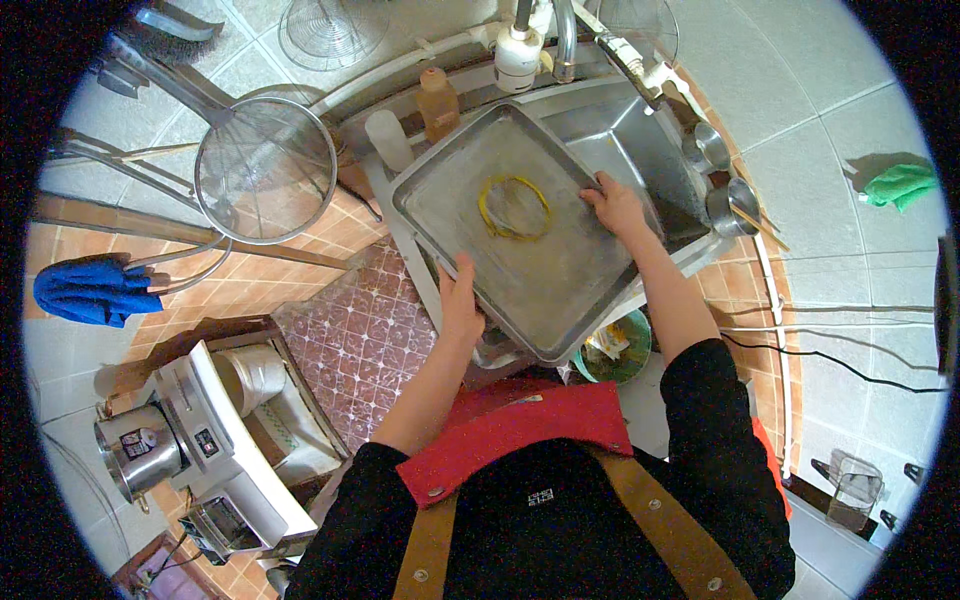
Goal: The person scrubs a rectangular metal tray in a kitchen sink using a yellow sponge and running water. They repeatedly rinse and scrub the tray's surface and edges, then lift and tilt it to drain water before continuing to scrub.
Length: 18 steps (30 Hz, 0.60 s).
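A rectangular metal baking tray [540, 292] is held by its opposite edges, turned cornerwise over the sink's near left part. My left hand [461, 304] grips the tray's lower left rim, thumb on top. My right hand [616, 204] grips the upper right rim, with its fingertips over the edge. On the tray's flat surface shows a yellow ring [517, 208]; whether it is a loose loop or residue I cannot tell. The tray covers part of the steel sink basin [660, 172].
Behind the tray stand an orange-brown bottle [438, 105] and a white cylindrical container [388, 140]. A curved metal faucet [565, 45] rises at the back. Metal pots [731, 208] sit right of the basin. A green basin [634, 352] with scraps is below; a large mesh strainer [266, 171] hangs left.
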Motion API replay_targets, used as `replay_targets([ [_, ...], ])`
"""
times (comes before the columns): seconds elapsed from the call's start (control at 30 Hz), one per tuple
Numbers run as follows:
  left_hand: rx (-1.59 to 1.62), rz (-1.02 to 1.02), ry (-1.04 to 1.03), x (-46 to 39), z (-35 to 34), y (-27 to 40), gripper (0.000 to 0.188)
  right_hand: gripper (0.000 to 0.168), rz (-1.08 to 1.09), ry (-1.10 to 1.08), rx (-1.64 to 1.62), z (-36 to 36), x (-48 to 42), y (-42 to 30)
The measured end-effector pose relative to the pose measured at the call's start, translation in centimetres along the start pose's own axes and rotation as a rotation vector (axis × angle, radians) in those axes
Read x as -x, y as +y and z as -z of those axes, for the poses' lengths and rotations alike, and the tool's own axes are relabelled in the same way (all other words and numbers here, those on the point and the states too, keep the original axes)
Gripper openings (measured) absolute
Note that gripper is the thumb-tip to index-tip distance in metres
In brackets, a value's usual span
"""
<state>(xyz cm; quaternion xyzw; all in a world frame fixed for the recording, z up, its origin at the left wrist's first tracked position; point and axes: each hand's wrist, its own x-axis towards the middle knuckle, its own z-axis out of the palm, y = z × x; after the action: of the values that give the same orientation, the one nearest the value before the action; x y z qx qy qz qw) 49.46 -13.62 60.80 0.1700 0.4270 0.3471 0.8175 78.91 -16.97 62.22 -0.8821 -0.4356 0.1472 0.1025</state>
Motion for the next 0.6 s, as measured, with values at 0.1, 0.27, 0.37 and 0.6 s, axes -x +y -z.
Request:
replay_targets([
  [0.1, 0.215, 0.029, -0.208, -2.8, 4.7, -0.1, 0.069, 0.04, 0.209, 0.043, -0.045, -1.1, -2.5, 2.3],
  [0.27, 0.033, 0.139, -0.315, -5.7, 5.5, 8.8, 0.072, 0.046, 0.401, -0.317, -0.003, 1.8, -5.2, 3.0],
  [0.37, -0.594, 0.217, -0.287, -3.4, 0.4, 10.5, 0.064, 0.056, 0.45, -0.44, 0.077, 2.0, -6.5, 2.7],
  [0.6, -0.726, -0.028, -0.189, -4.0, 2.8, 6.2, 0.066, 0.049, 0.786, 0.154, 0.201, 3.3, -2.1, -3.1],
])
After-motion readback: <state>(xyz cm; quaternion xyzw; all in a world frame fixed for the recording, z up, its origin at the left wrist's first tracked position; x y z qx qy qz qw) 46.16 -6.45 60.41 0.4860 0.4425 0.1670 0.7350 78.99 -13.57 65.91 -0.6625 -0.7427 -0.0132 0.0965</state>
